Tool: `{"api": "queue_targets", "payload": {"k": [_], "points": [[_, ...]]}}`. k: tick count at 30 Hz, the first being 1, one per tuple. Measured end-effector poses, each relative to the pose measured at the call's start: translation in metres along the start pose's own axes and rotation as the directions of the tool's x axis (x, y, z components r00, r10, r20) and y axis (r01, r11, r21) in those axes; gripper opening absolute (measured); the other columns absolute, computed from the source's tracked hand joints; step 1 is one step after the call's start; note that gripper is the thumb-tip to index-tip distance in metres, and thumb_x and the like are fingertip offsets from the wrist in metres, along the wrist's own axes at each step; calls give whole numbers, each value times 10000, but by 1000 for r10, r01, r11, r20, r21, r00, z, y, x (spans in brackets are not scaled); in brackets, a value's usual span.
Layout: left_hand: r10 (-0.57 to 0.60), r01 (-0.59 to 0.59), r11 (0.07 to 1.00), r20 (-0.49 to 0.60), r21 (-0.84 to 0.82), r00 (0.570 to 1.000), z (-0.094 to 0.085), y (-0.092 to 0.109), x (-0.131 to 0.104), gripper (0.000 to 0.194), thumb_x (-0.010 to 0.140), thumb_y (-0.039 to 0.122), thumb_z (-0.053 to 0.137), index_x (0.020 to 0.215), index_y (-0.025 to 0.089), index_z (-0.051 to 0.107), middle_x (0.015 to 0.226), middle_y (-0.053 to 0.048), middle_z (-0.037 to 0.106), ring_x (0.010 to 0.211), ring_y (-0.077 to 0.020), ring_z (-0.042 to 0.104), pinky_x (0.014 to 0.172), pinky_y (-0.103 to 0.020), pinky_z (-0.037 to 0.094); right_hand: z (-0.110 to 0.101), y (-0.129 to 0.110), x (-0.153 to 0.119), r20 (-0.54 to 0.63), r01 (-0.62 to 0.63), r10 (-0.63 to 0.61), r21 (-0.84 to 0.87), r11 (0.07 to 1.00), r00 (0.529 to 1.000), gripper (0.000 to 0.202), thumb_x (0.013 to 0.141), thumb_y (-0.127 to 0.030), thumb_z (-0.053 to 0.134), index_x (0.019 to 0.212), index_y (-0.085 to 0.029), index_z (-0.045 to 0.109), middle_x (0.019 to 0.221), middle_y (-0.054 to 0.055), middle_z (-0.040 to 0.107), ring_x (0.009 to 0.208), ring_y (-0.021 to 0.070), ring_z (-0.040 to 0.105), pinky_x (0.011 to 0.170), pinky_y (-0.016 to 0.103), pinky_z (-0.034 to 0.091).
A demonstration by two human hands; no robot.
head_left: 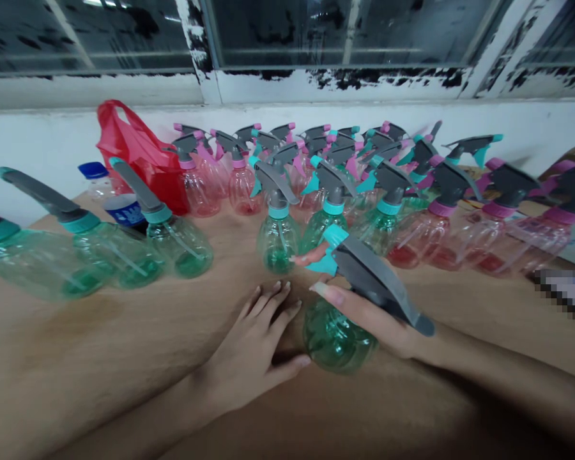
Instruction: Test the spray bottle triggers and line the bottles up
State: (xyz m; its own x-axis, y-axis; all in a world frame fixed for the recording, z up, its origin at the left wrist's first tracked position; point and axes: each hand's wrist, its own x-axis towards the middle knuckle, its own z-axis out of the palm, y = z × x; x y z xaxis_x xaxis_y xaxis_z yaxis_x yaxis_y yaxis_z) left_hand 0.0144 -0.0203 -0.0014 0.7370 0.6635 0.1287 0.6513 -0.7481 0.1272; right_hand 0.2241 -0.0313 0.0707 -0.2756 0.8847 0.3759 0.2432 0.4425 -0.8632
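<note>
My right hand (364, 313) is wrapped around the neck of a green spray bottle (340, 338) with a grey and teal trigger head, its index finger by the teal trigger. The bottle stands near the front of the wooden table (163, 370). Flat on the tabletop, just left of that bottle, lies my left hand (253, 345) with fingers spread and nothing in it. Beyond the fingertips stands another green spray bottle (278, 236), with more green ones (333, 220) beside it.
Several green spray bottles (182, 246) stand at the left. Pink spray bottles (416, 233) line the right, with many more behind. A red plastic bag (144, 160) and a blue-capped bottle (119, 198) are at back left. A pixelated patch (568, 291) covers something at the right edge.
</note>
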Motion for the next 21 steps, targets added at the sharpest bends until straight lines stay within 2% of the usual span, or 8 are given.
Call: {"api": "queue_targets", "payload": {"k": [6, 11, 17, 21], "points": [[12, -12, 1000, -25, -10, 1000, -1, -1, 1, 660, 856, 588, 479, 1351, 155, 422, 1442, -145, 409, 1342, -334, 322, 1081, -540, 284, 1, 0, 0, -5, 12, -12, 58, 998, 1000, 232, 820, -233, 606, 1050, -231, 584, 864, -2, 648, 656, 140, 639, 626, 284, 533], [8, -8, 1000, -9, 6, 1000, -2, 1, 3, 667, 855, 589, 481, 1339, 133, 429, 1448, -159, 397, 1348, -330, 314, 1087, -532, 276, 2, 0, 1, -17, 41, -40, 65, 997, 999, 241, 808, -248, 611, 1048, -228, 600, 901, 9, 663, 669, 148, 644, 631, 288, 535], [4, -3, 1000, -11, 6, 1000, -1, 0, 2, 657, 855, 596, 479, 1348, 166, 420, 1454, -142, 395, 1345, -333, 323, 1077, -535, 293, 0, -1, 0, 6, 25, -26, 41, 999, 1000, 284, 833, -260, 599, 1117, -259, 590, 823, -5, 656, 658, 149, 644, 633, 286, 543], [-1, 0, 1000, 7, 22, 1000, -2, 0, 2, 672, 863, 599, 460, 1347, 134, 419, 1476, -155, 355, 1356, -330, 300, 1092, -525, 277, 0, 0, 0, 3, 23, -23, 51, 998, 1000, 274, 830, -260, 605, 1104, -247, 587, 903, 8, 663, 684, 146, 651, 631, 278, 546]]}}
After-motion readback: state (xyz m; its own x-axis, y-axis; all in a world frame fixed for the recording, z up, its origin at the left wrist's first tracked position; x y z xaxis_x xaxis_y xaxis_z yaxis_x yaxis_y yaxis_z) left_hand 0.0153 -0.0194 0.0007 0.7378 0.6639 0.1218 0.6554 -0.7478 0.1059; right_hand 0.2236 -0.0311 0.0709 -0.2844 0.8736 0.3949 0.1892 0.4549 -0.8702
